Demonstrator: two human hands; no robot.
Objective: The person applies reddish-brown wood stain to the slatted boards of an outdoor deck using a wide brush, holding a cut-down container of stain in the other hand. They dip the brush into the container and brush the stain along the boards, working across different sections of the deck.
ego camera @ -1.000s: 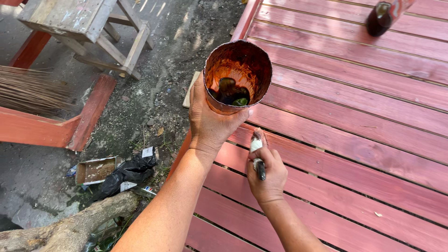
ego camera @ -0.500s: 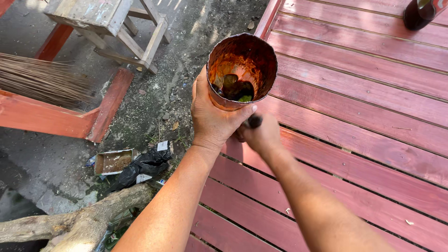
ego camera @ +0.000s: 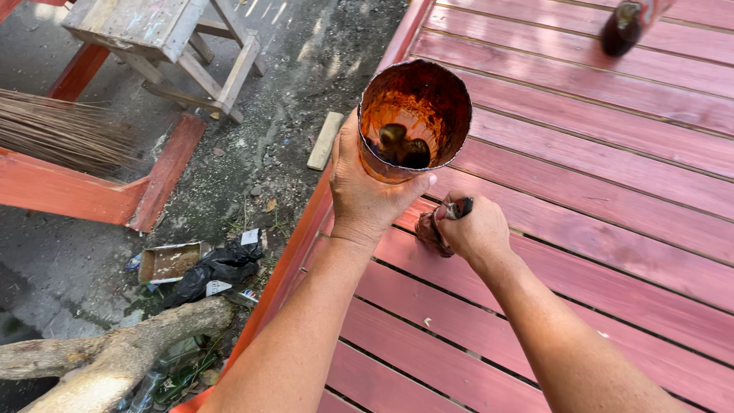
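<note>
Brush met board beside can.
Gripped stained can (ego camera: 414,121) in left hand (ego camera: 365,197); clenched brush (ego camera: 438,226) in right hand (ego camera: 475,229), bristles down-left on slatted deck (ego camera: 612,199).

Outdoor yard, red plank deck (ego camera: 596,153), dirt ground (ego camera: 306,69)

— What's in the left hand (ego camera: 365,191)?
— A cut-open can (ego camera: 413,118), upright, red-stained inside, dark lumps at the bottom.
— And the right hand (ego camera: 475,229)?
— A brush (ego camera: 437,226), bristles just below the can, touching a plank.
</note>
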